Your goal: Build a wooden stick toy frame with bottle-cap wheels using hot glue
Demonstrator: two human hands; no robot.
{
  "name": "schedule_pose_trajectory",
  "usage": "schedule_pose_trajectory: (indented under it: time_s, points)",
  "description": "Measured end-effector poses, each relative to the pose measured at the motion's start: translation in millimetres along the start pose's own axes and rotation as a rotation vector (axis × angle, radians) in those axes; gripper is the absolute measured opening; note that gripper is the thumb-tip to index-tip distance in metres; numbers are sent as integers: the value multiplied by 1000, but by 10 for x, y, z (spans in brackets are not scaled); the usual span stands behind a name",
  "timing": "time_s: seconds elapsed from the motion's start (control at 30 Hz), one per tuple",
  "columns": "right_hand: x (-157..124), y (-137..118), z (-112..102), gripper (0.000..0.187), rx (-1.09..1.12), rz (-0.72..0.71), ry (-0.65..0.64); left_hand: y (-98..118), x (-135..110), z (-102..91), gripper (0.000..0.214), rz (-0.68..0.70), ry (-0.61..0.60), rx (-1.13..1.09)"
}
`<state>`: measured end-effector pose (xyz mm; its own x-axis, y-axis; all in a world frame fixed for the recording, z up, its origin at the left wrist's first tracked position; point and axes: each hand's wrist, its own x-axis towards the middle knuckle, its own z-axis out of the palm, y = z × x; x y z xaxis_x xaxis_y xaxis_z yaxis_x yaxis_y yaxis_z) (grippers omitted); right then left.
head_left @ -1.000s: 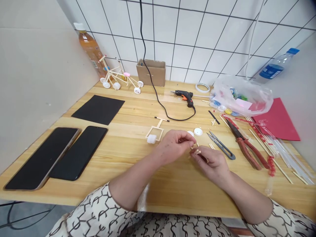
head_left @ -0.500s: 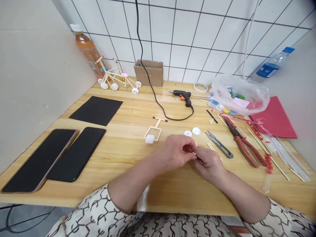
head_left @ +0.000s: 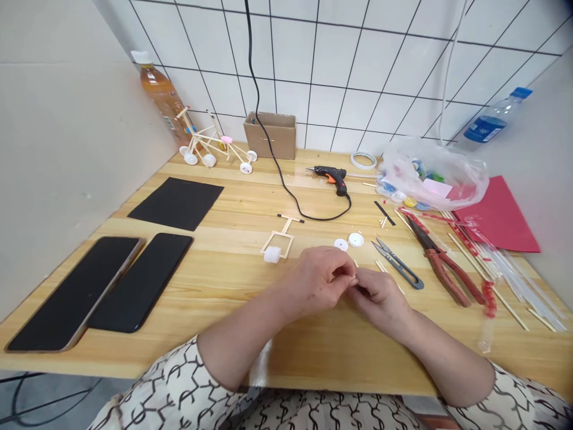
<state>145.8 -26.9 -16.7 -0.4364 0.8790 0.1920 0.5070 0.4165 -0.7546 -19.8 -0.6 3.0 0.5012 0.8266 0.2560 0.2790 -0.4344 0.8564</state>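
My left hand (head_left: pixel 319 276) and my right hand (head_left: pixel 381 297) meet above the table, fingertips pinched together. Between them are short wooden sticks (head_left: pixel 353 277), of which only tiny pale ends show; the rest is hidden by my fingers. Just beyond my hands lie two white plastic wheels, one with a small centre hole (head_left: pixel 356 239) and a smaller one (head_left: pixel 341 244). To the left is a small wooden stick frame (head_left: pixel 290 237) with a black-tipped crossbar and a white roller (head_left: pixel 272 255) at its near end. Thread snips (head_left: pixel 400 266) rest right of my right hand.
Red-handled pliers (head_left: pixel 443 263), sticks and a clear plastic bag (head_left: pixel 430 173) occupy the right. A glue gun (head_left: pixel 331 176) with its cord lies behind. Two phones (head_left: pixel 74 292) (head_left: pixel 143 280), black sheet (head_left: pixel 176 203) and stick tricycle model (head_left: pixel 208 140) are left.
My left fingertips have closed further over the stick ends, which showed more plainly before. Both hands stay in nearly the same place; the view has tilted slightly.
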Motion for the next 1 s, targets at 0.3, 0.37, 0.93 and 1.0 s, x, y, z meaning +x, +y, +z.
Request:
schedule_pose_trajectory:
  time_s: [0.3, 0.37, 0.93, 1.0]
  points:
    - [47, -50, -158, 23, 872, 534, 204, 47, 90, -75, 12, -288, -33, -501]
    - [71, -38, -199, 24, 910, 551, 266, 35, 99, -71, 12, -322, -68, -545]
    - [73, -89, -167, 23, 1100, 611, 309, 35, 47, 70, 10, -110, -4, -274]
    - [70, -93, -165, 23, 1098, 605, 311, 21, 36, 85, 10, -74, 14, -212]
